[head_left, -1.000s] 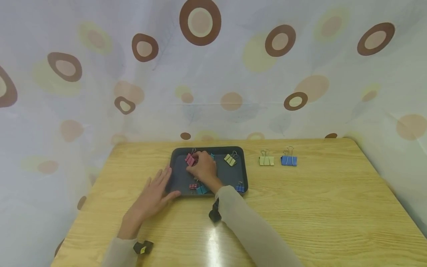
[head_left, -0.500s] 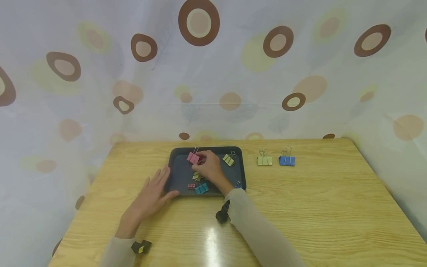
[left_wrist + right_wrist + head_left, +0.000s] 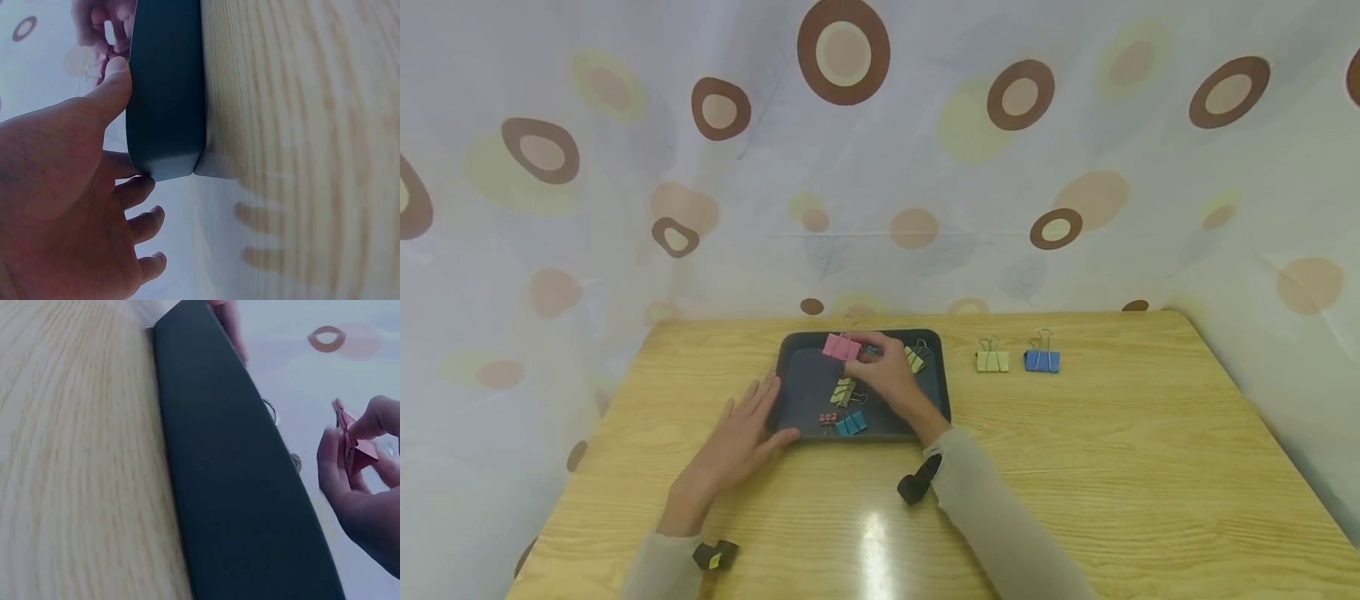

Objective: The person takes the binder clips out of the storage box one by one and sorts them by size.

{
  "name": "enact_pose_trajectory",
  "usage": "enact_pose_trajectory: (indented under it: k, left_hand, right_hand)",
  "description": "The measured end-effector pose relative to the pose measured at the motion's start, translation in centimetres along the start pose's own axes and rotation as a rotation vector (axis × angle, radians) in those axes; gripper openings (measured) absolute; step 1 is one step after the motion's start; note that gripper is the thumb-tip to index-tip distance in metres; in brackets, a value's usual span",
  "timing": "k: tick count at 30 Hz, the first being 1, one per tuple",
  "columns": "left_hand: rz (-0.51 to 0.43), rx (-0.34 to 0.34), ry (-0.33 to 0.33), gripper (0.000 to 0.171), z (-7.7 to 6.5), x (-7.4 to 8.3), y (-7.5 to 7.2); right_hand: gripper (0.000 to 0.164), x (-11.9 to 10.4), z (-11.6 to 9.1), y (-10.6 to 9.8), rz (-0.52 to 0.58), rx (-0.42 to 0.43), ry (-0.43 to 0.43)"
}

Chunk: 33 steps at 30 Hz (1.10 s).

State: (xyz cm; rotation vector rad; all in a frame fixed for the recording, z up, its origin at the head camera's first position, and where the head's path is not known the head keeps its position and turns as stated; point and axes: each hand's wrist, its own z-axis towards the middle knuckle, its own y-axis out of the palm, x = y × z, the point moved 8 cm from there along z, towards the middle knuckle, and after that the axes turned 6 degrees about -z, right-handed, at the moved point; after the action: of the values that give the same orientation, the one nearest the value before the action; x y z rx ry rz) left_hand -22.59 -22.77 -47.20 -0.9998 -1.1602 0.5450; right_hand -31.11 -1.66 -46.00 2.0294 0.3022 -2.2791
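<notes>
A pink binder clip (image 3: 842, 347) is pinched between thumb and fingers of the right hand (image 3: 891, 373), over the tray (image 3: 805, 382), toward its far edge. By the left hand (image 3: 736, 443), fingers apart, the tray's near-left corner is touched, presumably against sliding.

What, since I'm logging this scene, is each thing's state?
Tray: flat on table, partly filled
Large pink clip: pinched, held above tray
Right hand: pinching that clip
Left hand: outstretched, touching tray
Blue clip: on table, unheld
Yellow clip beside it: on table, unheld
Other visible clips: in tray
</notes>
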Motion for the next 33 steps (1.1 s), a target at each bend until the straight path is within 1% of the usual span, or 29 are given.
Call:
enact_pose_trajectory:
  k: [3,5,11,15,18,22,29,33]
  left_hand:
    - [-0.001,0.000,0.000,0.087,0.0,0.0,0.0]
    - [-0.003,0.001,0.002,0.088,0.0,-0.1,-0.1]
    - [-0.003,0.000,-0.002,0.088,-0.1,-0.2,0.0]
    - [-0.005,0.000,-0.003,0.088,-0.1,-0.2,0.0]
    - [-0.004,0.000,0.000,0.088,-0.1,-0.2,0.0]
    - [-0.005,-0.001,-0.002,0.088,-0.1,-0.2,0.0]
    - [-0.006,0.004,0.005,0.088,-0.1,-0.1,0.0]
    - [0.003,0.002,0.007,0.088,0.0,-0.1,0.0]
  right_hand:
    - [0.041,-0.3,-0.3,-0.3,0.074,-0.014,-0.024]
    - [0.039,-0.4,-0.6,-0.5,0.071,-0.020,-0.039]
    - [0.036,-0.7,-1.4,-1.2,0.030,-0.044,-0.065]
    - [0.035,-1.0,-1.8,-2.4,-0.069,-0.002,-0.066]
    - [0.034,-1.3,-2.1,-3.2,-0.110,0.015,-0.082]
    - [0.034,-1.7,-2.4,-4.1,-0.120,0.005,-0.109]
    - [0.032,-2.0,-3.1,-5.4,-0.108,-0.024,-0.111]
    - [0.030,-2.4,-3.7,-6.1,-0.142,-0.033,-0.132]
